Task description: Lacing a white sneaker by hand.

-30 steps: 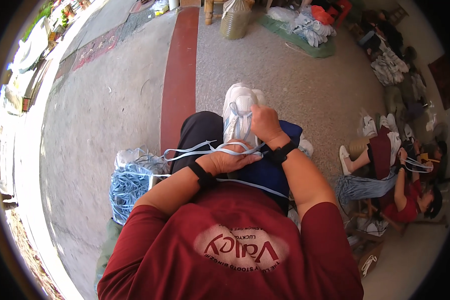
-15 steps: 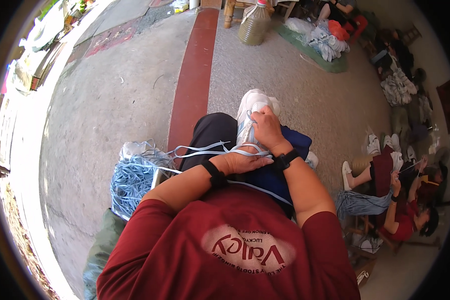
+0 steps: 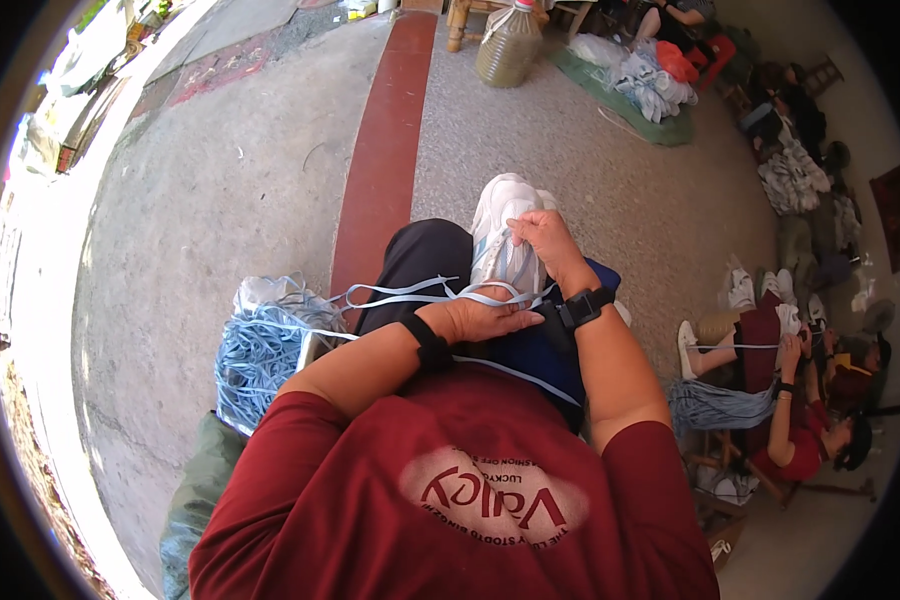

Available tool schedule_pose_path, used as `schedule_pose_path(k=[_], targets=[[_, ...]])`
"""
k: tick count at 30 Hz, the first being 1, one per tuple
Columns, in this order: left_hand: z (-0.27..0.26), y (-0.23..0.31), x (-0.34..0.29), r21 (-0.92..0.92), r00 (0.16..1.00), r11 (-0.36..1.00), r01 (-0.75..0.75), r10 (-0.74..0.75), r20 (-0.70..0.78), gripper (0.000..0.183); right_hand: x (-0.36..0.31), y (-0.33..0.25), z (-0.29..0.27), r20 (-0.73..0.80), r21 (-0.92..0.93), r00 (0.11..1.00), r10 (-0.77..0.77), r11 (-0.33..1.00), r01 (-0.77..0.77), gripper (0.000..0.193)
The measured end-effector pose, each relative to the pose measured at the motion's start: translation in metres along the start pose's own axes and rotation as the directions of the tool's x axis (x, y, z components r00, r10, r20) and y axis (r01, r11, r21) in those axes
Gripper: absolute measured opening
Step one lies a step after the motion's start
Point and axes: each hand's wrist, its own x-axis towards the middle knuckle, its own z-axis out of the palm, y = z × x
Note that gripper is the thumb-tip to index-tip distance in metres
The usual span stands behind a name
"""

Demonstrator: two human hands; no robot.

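A white sneaker (image 3: 502, 200) with pale blue trim rests on my lap, toe pointing away from me. My right hand (image 3: 550, 240) is over its lacing, thumb and forefinger pinched together on what looks like a light blue shoelace. At the heel end lies my left hand (image 3: 482, 316), thumb stretched to the right and its other fingers partly hidden around the shoe. Loose light blue shoelaces (image 3: 410, 294) cross over that hand and trail left. They run toward a large heap of blue laces (image 3: 260, 365) beside my left thigh.
A dark green sack (image 3: 205, 480) lies below the lace heap. Ahead stands a big plastic bottle (image 3: 510, 50), near a green sheet (image 3: 665, 128) piled with white shoe parts. Co-workers sit along the right, one in a red shirt (image 3: 790, 445) beside hanging blue laces (image 3: 720, 405).
My right hand has shifted slightly to the right along the sneaker's lacing, its fingers now more extended. My left hand stays at the heel end.
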Motion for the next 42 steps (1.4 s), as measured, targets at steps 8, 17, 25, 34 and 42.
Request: schedule_pose_path(k=[8,17,25,34,42], targets=[[-0.002,0.019,-0.004,0.140,0.922,0.911,-0.387,0.383,0.058,0.031,0.026,0.007,0.005,-0.135,-0.384,0.990,-0.028,0.923,-0.027,0.038],[0.010,0.056,-0.015,-0.043,0.943,0.964,-0.263,0.266,0.197,0.038,0.022,0.010,0.004,-0.122,-0.073,0.987,0.104,0.991,-0.113,0.025],[0.014,0.072,-0.018,-0.146,0.929,0.965,-0.217,0.250,0.271,0.046,0.026,0.026,0.004,-0.260,0.137,0.965,0.030,0.991,0.006,0.023],[-0.004,0.078,-0.018,0.098,0.952,0.950,-0.296,0.301,-0.046,0.038,-0.022,0.013,0.010,-0.250,-0.562,0.921,-0.299,0.820,0.113,0.007],[0.000,0.081,-0.013,0.095,0.950,0.948,-0.302,0.308,-0.052,0.034,-0.009,-0.003,0.005,0.044,-0.834,0.956,-0.289,0.516,0.194,0.011]])
